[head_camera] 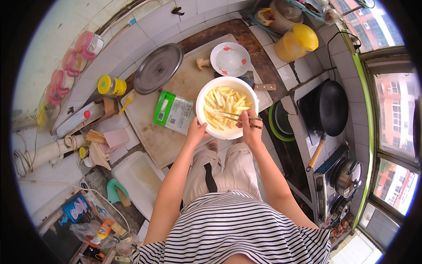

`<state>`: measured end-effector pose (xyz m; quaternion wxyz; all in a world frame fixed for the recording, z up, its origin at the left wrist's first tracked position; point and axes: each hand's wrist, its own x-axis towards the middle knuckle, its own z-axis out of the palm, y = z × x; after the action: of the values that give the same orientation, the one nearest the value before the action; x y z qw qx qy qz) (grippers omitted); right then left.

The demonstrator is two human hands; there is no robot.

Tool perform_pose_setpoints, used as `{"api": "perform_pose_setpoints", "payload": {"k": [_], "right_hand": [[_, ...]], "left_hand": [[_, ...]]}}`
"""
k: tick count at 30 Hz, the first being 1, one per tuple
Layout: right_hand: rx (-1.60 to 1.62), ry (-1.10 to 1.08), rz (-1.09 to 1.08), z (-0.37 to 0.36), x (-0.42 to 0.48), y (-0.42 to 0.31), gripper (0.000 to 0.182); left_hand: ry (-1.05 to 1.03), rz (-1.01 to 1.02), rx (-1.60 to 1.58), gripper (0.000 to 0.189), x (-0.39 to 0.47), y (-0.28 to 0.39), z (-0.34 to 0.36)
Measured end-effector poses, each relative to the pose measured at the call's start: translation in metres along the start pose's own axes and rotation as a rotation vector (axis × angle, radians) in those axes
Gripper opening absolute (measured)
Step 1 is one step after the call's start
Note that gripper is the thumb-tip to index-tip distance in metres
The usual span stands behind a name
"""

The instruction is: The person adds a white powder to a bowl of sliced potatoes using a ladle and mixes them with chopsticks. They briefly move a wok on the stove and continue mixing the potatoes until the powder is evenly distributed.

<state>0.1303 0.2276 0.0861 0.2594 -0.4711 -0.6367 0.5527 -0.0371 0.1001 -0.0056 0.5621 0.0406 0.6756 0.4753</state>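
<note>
A white bowl (pixel 199 95) full of cut potato strips (pixel 224 102) is at the front edge of a large cutting board (pixel 141 125). My left hand (pixel 196 132) grips the bowl's near left rim. In my right hand (pixel 251 127) is a pair of chopsticks (pixel 234 116), their tips among the strips. Left of the bowl lies a green and white packet (pixel 174 113) bearing writing. Just beyond the bowl are an empty floral dish (pixel 230 59) and a knife with a wooden handle (pixel 264 87), its blade partly hidden. A piece of ginger (pixel 202 63) lies beside the dish.
A round metal lid (pixel 159 68) leans at the board's back left, near a yellow-lidded jar (pixel 112 85). At right, a black frying pan (pixel 333 108) rests on a cooktop, with a gas stove (pixel 324 194) nearer. A white sink basin (pixel 140 181) is at lower left.
</note>
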Motion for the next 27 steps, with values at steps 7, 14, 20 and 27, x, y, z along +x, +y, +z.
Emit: {"api": "perform_pose_setpoints", "payload": {"k": [7,14,20,27], "right_hand": [[-0.087,0.008,0.029,-0.009,-0.007,-0.011,0.031],[-0.009,0.021,0.090,-0.026,-0.017,-0.024,0.024],[-0.153,0.202,-0.053,-0.051,-0.026,-0.005,0.022],[0.185,0.318,0.071,-0.023,-0.003,0.053,0.023]], "left_hand": [[0.025,0.000,0.016,0.048,-0.001,0.000,0.000],[0.016,-0.012,0.028,0.051,0.001,-0.002,-0.001],[0.006,-0.017,0.012,0.056,-0.004,0.002,0.001],[-0.008,-0.023,0.026,0.055,-0.007,0.011,0.003]]}}
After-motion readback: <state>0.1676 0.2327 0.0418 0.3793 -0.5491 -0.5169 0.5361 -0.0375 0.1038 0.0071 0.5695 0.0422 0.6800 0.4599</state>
